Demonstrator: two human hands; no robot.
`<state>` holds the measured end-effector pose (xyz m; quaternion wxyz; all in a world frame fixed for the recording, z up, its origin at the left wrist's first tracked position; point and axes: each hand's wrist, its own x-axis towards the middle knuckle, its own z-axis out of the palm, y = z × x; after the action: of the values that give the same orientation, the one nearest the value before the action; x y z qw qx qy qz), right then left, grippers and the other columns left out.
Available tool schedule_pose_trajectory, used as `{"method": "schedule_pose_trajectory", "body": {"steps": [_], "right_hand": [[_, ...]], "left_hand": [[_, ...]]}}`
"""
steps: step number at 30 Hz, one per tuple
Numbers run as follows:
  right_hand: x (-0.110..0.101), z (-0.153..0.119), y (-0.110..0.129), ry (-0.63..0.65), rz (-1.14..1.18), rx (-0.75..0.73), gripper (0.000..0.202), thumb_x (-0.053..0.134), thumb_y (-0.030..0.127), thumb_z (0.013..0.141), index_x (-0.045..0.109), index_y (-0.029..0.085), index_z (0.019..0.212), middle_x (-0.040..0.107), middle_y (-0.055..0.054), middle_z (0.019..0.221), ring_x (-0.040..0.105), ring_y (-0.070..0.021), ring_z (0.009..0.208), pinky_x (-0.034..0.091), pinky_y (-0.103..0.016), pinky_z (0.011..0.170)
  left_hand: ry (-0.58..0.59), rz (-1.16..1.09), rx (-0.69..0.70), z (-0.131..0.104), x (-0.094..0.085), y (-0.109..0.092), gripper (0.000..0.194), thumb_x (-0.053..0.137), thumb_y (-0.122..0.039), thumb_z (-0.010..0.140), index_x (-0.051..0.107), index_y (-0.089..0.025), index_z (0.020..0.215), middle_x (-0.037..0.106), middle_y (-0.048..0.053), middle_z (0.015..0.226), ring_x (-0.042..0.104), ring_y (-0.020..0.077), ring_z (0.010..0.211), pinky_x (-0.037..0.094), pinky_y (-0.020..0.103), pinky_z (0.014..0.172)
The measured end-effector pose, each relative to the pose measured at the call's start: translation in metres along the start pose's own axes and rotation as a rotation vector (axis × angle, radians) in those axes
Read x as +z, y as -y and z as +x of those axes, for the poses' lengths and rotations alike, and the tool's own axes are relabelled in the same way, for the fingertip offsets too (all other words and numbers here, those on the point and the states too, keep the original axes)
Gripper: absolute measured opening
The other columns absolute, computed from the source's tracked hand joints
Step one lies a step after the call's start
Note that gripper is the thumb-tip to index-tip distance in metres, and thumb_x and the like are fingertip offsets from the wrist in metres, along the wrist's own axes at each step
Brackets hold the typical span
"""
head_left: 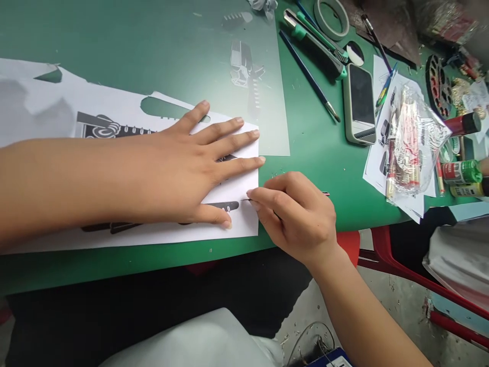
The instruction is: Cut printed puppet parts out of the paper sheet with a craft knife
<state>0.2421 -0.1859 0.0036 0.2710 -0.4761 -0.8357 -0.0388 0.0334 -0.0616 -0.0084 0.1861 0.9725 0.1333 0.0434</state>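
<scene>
My left hand [198,158] lies flat with its fingers spread on a sheet of white paper [244,224] printed with black drawings. The paper has cut-out openings, one of them a long hole [168,107] above my wrist. My right hand [298,216] is closed in a pinch around a slim pointed tool [247,200], mostly hidden by the fingers. Its thin dark tip touches or hovers just over the paper, beside the rounded end of a black printed shape [229,206]. Whether the tool is a blade or a fine brush I cannot tell.
A translucent sheet [275,102] with grey prints lies beyond the paper. Farther right are a paintbrush [309,76], a green cutter knife [317,46], a tape roll [332,18], a phone [359,104], plastic-wrapped tubes [408,137] and paint bottles [460,172]. The green table's [153,267] edge runs nearby.
</scene>
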Motion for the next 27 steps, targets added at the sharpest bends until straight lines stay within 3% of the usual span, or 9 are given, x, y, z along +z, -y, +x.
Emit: {"method": "schedule_pose_trajectory", "body": {"steps": [4,6,8,11,15,17,23,25,27], "right_hand": [[0.006,0.003,-0.005,-0.061,-0.001,-0.057,0.016,0.059,0.006,0.091,0.062,0.021,0.095,0.069,-0.004,0.084,0.057,-0.0145,0.072,0.045,-0.028,0.064],[0.008,0.005,-0.007,-0.088,0.006,-0.023,0.017,0.056,0.006,0.091,0.06,0.022,0.096,0.072,-0.005,0.089,0.062,-0.0159,0.077,0.047,-0.029,0.068],[0.009,0.005,-0.007,-0.132,0.005,0.034,0.018,0.055,0.006,0.091,0.06,0.022,0.097,0.072,-0.004,0.088,0.064,-0.0166,0.078,0.05,-0.03,0.069],[0.01,0.005,-0.005,-0.174,-0.015,0.069,0.017,0.056,0.007,0.091,0.06,0.023,0.094,0.068,-0.003,0.08,0.062,-0.0167,0.072,0.05,-0.029,0.066],[0.009,0.005,-0.004,-0.174,-0.004,0.052,0.014,0.059,0.007,0.091,0.062,0.02,0.094,0.069,-0.005,0.08,0.061,-0.017,0.072,0.048,-0.028,0.064],[0.008,0.004,-0.004,-0.169,0.013,0.035,0.013,0.059,0.006,0.092,0.063,0.018,0.094,0.07,-0.006,0.081,0.061,-0.0173,0.074,0.049,-0.028,0.065],[0.008,0.003,0.001,-0.146,-0.019,0.039,0.015,0.057,0.007,0.093,0.064,0.021,0.094,0.069,-0.003,0.081,0.061,-0.0148,0.073,0.045,-0.026,0.064],[0.005,0.002,0.008,-0.14,-0.059,0.09,0.014,0.057,0.008,0.093,0.063,0.021,0.092,0.067,-0.001,0.077,0.056,-0.0118,0.065,0.04,-0.024,0.058],[-0.002,0.004,0.016,-0.109,-0.073,0.168,0.013,0.056,0.01,0.094,0.063,0.02,0.09,0.065,0.001,0.074,0.049,-0.0095,0.058,0.035,-0.023,0.053]], "left_hand": [[0.033,0.038,0.042,-0.002,-0.013,-0.002,0.087,0.052,-0.072,0.087,0.031,-0.026,0.159,0.02,0.01,0.169,0.022,0.0389,0.156,0.004,0.068,0.126],[0.037,0.081,0.045,-0.012,-0.019,-0.013,0.087,0.048,-0.073,0.089,0.031,-0.024,0.159,0.02,0.011,0.169,0.021,0.0387,0.156,0.006,0.07,0.125],[-0.054,0.141,0.028,-0.027,-0.022,-0.031,0.098,0.047,-0.082,0.083,0.03,-0.021,0.158,0.024,0.015,0.168,0.024,0.0425,0.155,0.012,0.076,0.12],[-0.083,0.276,-0.048,-0.049,-0.02,-0.059,0.083,0.063,-0.055,0.086,0.036,-0.018,0.155,0.03,0.02,0.164,0.038,0.0496,0.146,0.03,0.079,0.111],[-0.11,0.315,-0.047,-0.066,-0.014,-0.072,0.034,0.049,-0.02,0.096,0.062,-0.023,0.127,0.059,0.009,0.146,0.059,0.0375,0.13,0.051,0.063,0.103],[-0.129,0.329,0.005,-0.071,-0.013,-0.069,0.03,0.047,-0.012,0.095,0.065,-0.022,0.116,0.062,0.006,0.143,0.06,0.0341,0.129,0.052,0.058,0.105],[-0.149,0.397,0.099,-0.075,-0.015,-0.062,0.043,0.044,-0.001,0.09,0.063,-0.021,0.123,0.062,0.005,0.144,0.059,0.0324,0.13,0.052,0.053,0.104],[-0.209,0.438,0.077,-0.071,-0.018,-0.065,0.034,0.047,-0.003,0.09,0.069,-0.019,0.109,0.072,0.007,0.124,0.068,0.0306,0.111,0.057,0.047,0.09],[-0.234,0.477,0.053,-0.063,-0.022,-0.071,0.03,0.047,-0.001,0.087,0.07,-0.019,0.09,0.074,0.005,0.09,0.068,0.0248,0.079,0.056,0.04,0.066]]}}
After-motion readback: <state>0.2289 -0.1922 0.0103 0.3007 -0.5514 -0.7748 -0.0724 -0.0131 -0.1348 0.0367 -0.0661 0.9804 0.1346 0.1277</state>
